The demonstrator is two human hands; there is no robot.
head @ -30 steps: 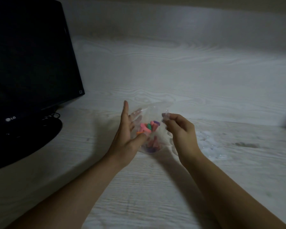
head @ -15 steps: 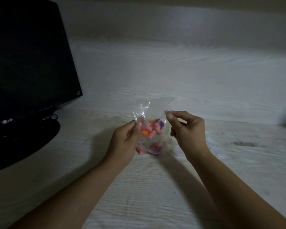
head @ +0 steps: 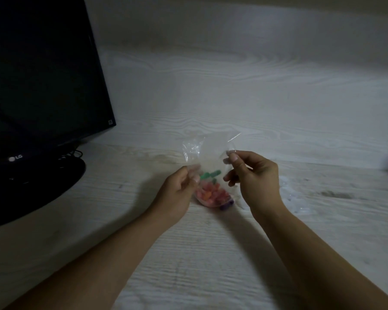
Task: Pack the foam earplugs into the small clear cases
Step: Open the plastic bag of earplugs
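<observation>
Head cam: dim room, pale wood-grain desk (head: pixel 211 253). Both hands hold a clear plastic bag (head: pixel 207 153) up over the desk, approx. centre of frame. Left hand (head: pixel 177 195) pinches the bag's left edge btwn thumb and curled fingers. Right hand (head: pixel 253 177) pinches the bag's right top edge btwn thumb and forefinger, other fingers loosely curled below. Bag mouth stands up, crumpled, above both hands.

Foam earplugs (head: pixel 213 194) sit bunched in the bag's lower part, btwn the two hands: mostly pink/red w/ some orange, a couple green ones (head: pixel 211 174) higher up near the left thumb, a purple one (head: pixel 226 204) at the bottom right corner. Can't tell whether the bag's bottom touches the desk.

Right of the right wrist, a patch of small clear plastic pieces (head: pixel 293 198) lies on the desk, too blurred to tell if they're the cases.

Far left: black LG monitor (head: pixel 43 74), screen dark, on a round black base (head: pixel 43 186), cables (head: pixel 73 154) behind the stand.
</observation>
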